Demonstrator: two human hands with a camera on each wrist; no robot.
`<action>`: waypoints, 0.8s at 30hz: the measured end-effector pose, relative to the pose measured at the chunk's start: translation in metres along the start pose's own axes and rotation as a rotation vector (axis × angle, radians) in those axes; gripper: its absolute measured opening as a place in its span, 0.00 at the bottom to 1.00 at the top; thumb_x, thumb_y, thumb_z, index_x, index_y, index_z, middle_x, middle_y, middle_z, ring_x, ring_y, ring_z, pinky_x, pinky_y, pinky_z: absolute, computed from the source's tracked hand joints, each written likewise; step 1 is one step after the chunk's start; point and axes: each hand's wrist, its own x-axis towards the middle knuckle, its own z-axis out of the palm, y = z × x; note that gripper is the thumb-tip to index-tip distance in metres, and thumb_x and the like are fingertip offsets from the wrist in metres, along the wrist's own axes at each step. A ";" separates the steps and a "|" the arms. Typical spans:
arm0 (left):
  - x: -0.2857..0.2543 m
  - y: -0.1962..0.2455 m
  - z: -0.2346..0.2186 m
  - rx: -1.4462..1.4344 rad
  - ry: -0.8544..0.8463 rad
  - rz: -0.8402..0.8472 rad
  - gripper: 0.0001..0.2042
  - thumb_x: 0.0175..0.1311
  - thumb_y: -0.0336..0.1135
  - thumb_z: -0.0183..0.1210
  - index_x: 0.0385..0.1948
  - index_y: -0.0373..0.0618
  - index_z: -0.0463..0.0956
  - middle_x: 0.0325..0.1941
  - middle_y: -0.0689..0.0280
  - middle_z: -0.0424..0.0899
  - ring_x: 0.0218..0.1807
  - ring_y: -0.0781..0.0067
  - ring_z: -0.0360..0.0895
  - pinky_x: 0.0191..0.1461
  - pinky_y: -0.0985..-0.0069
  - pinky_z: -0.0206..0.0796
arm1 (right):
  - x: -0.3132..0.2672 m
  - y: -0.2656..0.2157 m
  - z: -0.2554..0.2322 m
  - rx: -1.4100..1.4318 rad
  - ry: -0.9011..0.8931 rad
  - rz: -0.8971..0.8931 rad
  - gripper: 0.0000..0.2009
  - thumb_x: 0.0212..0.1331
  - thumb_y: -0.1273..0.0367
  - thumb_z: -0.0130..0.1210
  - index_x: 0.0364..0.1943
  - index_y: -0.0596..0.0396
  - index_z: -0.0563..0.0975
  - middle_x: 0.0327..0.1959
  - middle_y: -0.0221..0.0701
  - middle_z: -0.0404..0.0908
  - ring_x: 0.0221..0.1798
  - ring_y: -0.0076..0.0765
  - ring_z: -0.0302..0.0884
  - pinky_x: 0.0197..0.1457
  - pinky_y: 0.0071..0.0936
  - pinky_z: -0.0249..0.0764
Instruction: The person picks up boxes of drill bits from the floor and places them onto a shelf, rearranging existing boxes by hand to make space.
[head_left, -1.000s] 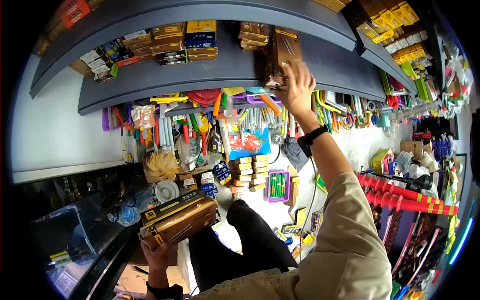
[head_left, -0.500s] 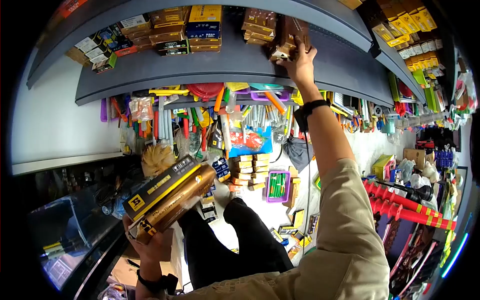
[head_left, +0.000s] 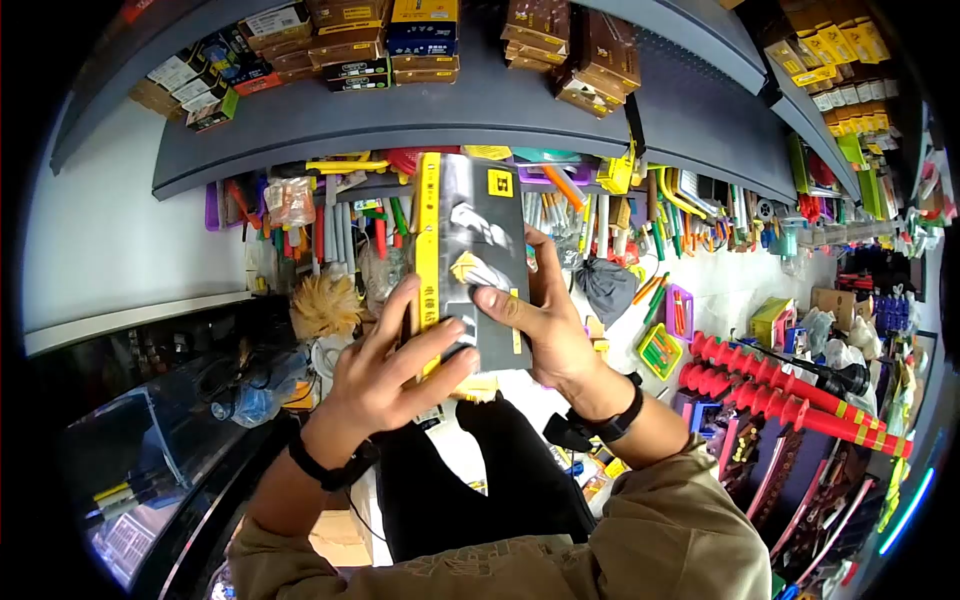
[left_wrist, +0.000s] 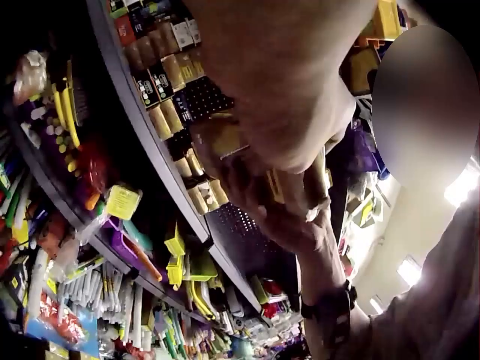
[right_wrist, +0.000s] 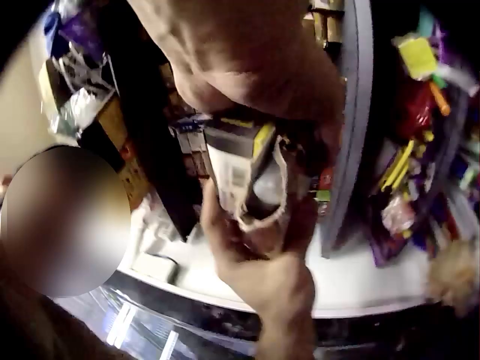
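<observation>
A black box with a yellow edge (head_left: 487, 240) stands tilted upright in front of me in the head view, held between both hands. My left hand (head_left: 385, 375) holds it low on the left, fingers spread over its face. My right hand (head_left: 550, 325) grips its right side, thumb pressed on the black face. In the right wrist view, a brown box (right_wrist: 262, 238) with a ragged open end is beside the black box (right_wrist: 238, 142), a pale thing inside it. The left hand (right_wrist: 259, 274) holds both from below. Brown boxes (head_left: 605, 55) sit on the grey shelf above.
The grey shelf (head_left: 400, 135) runs across the front with several stacked boxes (head_left: 425, 40). Tools and markers crowd a lower rack beneath it. Red spiral poles (head_left: 800, 400) lie at the right. A glass case (head_left: 120, 440) stands at the left, small boxes on the floor.
My right hand has let go of the brown box on the shelf and come down to the black box. My left hand has brought its boxes up and to the right, turning them upright.
</observation>
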 end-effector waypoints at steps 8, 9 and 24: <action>0.003 0.000 0.056 -1.343 0.212 -0.730 0.73 0.40 0.72 0.74 0.79 0.42 0.30 0.84 0.50 0.29 0.85 0.49 0.34 0.81 0.43 0.40 | -0.007 -0.004 -0.034 -0.220 -0.012 -0.192 0.47 0.57 0.79 0.69 0.76 0.52 0.48 0.67 0.42 0.70 0.69 0.39 0.69 0.72 0.35 0.65; 0.011 0.005 0.061 -1.574 0.204 -0.924 0.68 0.49 0.67 0.73 0.79 0.36 0.32 0.84 0.50 0.40 0.84 0.51 0.41 0.83 0.52 0.39 | -0.009 -0.003 -0.032 -0.280 0.006 -0.180 0.47 0.57 0.78 0.69 0.76 0.52 0.48 0.67 0.42 0.69 0.70 0.38 0.67 0.73 0.36 0.63; 0.002 0.020 0.088 -1.061 0.711 -1.109 0.33 0.71 0.30 0.64 0.73 0.38 0.57 0.58 0.55 0.81 0.55 0.74 0.79 0.61 0.75 0.70 | 0.006 0.028 -0.037 -0.102 0.122 0.070 0.31 0.64 0.72 0.67 0.68 0.60 0.64 0.61 0.36 0.77 0.62 0.30 0.75 0.68 0.29 0.70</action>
